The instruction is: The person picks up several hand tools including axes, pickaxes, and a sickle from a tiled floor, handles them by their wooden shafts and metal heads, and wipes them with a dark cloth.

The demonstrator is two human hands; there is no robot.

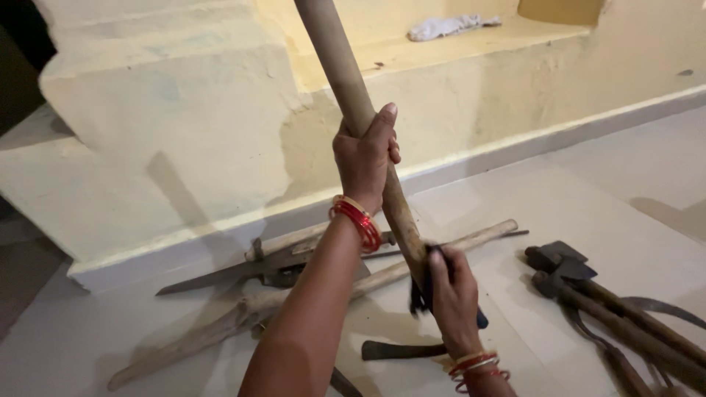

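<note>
Rural home/shed w/ yellow plastered ledge (471, 44), farm tools (588, 294) lying on floor (610, 198).

Long handle (353, 95) upright before step (184, 125); axes (581, 283) right.

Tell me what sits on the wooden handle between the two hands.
In the head view, nothing: between the left hand gripping high and the right hand pressing a dark cloth lower down, the wooden handle shows only a bare stretch of shaft.

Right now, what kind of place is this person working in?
Probably a plain room or yard of a rural home: a pale floor, a yellow plastered ledge with a white rag, and old wooden-handled farm tools lying about.
</note>
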